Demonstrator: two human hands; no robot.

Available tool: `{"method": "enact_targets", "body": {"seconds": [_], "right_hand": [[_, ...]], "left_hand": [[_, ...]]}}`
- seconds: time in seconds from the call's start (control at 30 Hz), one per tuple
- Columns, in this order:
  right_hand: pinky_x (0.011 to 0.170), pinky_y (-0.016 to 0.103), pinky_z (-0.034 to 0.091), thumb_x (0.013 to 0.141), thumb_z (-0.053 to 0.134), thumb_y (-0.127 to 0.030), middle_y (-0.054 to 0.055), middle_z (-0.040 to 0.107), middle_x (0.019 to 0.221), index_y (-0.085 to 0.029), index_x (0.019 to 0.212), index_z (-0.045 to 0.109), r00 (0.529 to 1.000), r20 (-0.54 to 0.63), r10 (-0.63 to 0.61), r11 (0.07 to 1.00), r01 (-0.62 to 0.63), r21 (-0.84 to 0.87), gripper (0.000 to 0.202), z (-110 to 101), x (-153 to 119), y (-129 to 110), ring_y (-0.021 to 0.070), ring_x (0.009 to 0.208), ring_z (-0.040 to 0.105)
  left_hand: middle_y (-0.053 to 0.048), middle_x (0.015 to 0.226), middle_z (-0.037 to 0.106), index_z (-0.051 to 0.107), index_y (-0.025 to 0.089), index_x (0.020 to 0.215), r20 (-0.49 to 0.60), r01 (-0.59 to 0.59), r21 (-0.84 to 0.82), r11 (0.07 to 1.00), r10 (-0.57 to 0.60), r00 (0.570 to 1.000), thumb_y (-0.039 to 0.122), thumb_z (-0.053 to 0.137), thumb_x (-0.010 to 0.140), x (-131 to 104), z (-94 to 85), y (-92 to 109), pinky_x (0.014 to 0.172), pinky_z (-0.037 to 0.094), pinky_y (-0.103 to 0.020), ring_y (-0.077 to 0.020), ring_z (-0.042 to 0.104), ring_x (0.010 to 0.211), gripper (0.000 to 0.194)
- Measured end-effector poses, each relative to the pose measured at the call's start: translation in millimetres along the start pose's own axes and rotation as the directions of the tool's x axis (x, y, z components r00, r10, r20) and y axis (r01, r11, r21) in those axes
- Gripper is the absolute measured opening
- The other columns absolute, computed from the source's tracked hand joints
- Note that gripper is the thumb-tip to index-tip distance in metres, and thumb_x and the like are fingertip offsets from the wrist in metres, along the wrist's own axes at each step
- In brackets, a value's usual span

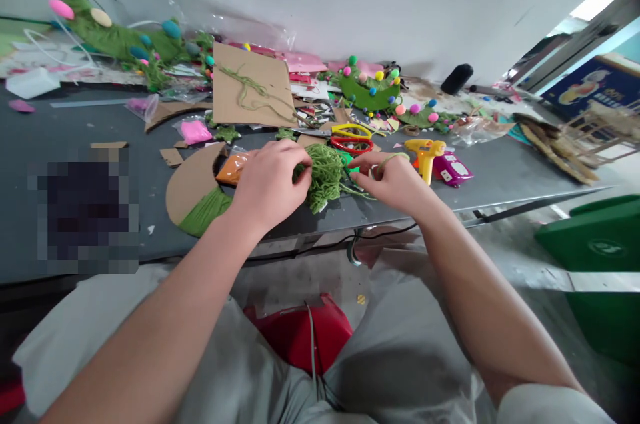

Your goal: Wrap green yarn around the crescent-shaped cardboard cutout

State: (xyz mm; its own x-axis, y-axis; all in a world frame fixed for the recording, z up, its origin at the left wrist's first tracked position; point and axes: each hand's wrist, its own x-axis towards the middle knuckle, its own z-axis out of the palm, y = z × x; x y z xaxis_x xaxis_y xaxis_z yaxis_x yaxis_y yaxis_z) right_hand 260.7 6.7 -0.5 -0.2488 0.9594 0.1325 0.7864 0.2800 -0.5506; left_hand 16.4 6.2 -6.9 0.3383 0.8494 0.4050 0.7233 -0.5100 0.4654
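One green yarn clump [326, 176], tangled, loosely looped, strands trailing rightward.

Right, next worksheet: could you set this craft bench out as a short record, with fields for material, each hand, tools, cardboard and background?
Material: tangled green yarn bundle, near the front of the dark table
Left hand: at the bundle's left side, fingers curled; exact grip unclear
Right hand: right of the bundle, what looks like a yarn strand across it
Tools: scissors, yellow and red handles showing; yellow glue gun
Cardboard: curved piece, partly covered in green; flat sheet bearing loose yarn
Background: green crescent trimmed with coloured pom-poms
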Motion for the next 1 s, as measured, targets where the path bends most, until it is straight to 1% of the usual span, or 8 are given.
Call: {"method": "enact_targets", "body": {"seconds": [0.2, 0.4, 0.47, 0.57, 0.7, 0.83, 0.9, 1.0], "right_hand": [[0.053, 0.027, 0.033, 0.087, 0.067, -0.034, 0.001, 0.061, 0.069, -0.016, 0.085, 0.073, 0.991, -0.128, -0.034, 0.988, 0.053, 0.144, 0.019, -4, -8, -15, 0.0100, 0.055, 0.040], [0.056, 0.027, 0.040, 0.086, 0.074, -0.042, 0.003, 0.069, 0.095, -0.021, 0.109, 0.073, 0.982, -0.131, -0.137, 0.939, 0.171, 0.298, 0.031, 19, -6, -33, 0.0101, 0.061, 0.045], [0.058, 0.027, 0.041, 0.086, 0.074, -0.039, 0.004, 0.068, 0.098, -0.021, 0.108, 0.073, 0.977, -0.143, -0.157, 0.930, 0.195, 0.311, 0.028, 25, -2, -35, 0.0109, 0.065, 0.048], [0.060, 0.027, 0.040, 0.091, 0.068, -0.038, 0.004, 0.066, 0.089, -0.019, 0.094, 0.072, 0.975, -0.158, -0.153, 0.923, 0.198, 0.329, 0.019, 28, 1, -35, 0.0123, 0.068, 0.051], [0.062, 0.028, 0.044, 0.093, 0.065, -0.044, 0.003, 0.065, 0.082, -0.019, 0.088, 0.067, 0.985, -0.148, -0.092, 0.879, 0.150, 0.452, 0.026, 25, 0, -41, 0.0130, 0.069, 0.052], [0.082, 0.033, 0.052, 0.094, 0.061, -0.049, 0.005, 0.068, 0.099, -0.022, 0.087, 0.059, 0.997, -0.021, -0.075, 0.708, 0.069, 0.703, 0.027, 19, -1, -45, 0.0185, 0.093, 0.062], [0.080, 0.035, 0.053, 0.095, 0.056, -0.051, 0.005, 0.065, 0.091, -0.024, 0.086, 0.052, 0.999, -0.003, -0.049, 0.622, 0.033, 0.782, 0.029, 12, -1, -43, 0.0188, 0.087, 0.063], [0.061, 0.032, 0.046, 0.094, 0.055, -0.053, -0.001, 0.050, 0.072, -0.026, 0.086, 0.049, 0.990, -0.128, 0.055, 0.626, 0.066, 0.777, 0.029, -5, -3, -37, 0.0140, 0.060, 0.049]], "left_hand": [[-0.007, 0.101, 0.073, 0.069, 0.018, 0.091, -0.121, 0.033, -0.084, 0.996, -0.043, 0.992, 0.023, 0.058, 0.089, 0, -1.6, 2, 0.093, 0.052, -0.037, -0.0240, 0.067, 0.097, 0.012], [-0.007, 0.109, 0.074, 0.072, 0.020, 0.094, -0.115, -0.083, -0.140, 0.987, 0.068, 0.991, 0.024, 0.058, 0.090, 0, -2.3, 4, 0.096, 0.053, -0.037, -0.0237, 0.069, 0.103, 0.014], [-0.007, 0.111, 0.073, 0.072, 0.020, 0.094, -0.114, -0.129, -0.158, 0.979, 0.112, 0.987, 0.022, 0.058, 0.091, 0, -2.8, 4, 0.097, 0.052, -0.036, -0.0229, 0.069, 0.104, 0.015], [-0.007, 0.110, 0.073, 0.071, 0.019, 0.096, -0.082, -0.124, -0.159, 0.979, 0.112, 0.990, 0.022, 0.058, 0.090, 1, -3.6, 4, 0.095, 0.052, -0.036, -0.0230, 0.069, 0.103, 0.015], [-0.009, 0.110, 0.073, 0.070, 0.019, 0.098, 0.017, -0.069, -0.052, 0.996, 0.070, 0.997, 0.024, 0.061, 0.087, 0, 0.8, 3, 0.097, 0.050, -0.043, -0.0283, 0.065, 0.108, 0.015], [-0.008, 0.108, 0.074, 0.070, 0.020, 0.086, 0.097, -0.036, 0.082, 0.996, 0.028, 0.995, 0.023, 0.058, 0.088, -3, 11.8, -1, 0.097, 0.048, -0.047, -0.0324, 0.060, 0.115, 0.013], [-0.008, 0.109, 0.074, 0.071, 0.021, 0.085, 0.115, 0.000, 0.097, 0.995, -0.011, 0.993, 0.022, 0.058, 0.088, -3, 15.6, -3, 0.096, 0.048, -0.048, -0.0320, 0.061, 0.114, 0.013], [-0.007, 0.113, 0.074, 0.072, 0.022, 0.086, 0.122, 0.040, 0.116, 0.992, -0.054, 0.991, 0.022, 0.062, 0.087, -3, 15.8, -5, 0.096, 0.049, -0.049, -0.0313, 0.063, 0.111, 0.010]]}}
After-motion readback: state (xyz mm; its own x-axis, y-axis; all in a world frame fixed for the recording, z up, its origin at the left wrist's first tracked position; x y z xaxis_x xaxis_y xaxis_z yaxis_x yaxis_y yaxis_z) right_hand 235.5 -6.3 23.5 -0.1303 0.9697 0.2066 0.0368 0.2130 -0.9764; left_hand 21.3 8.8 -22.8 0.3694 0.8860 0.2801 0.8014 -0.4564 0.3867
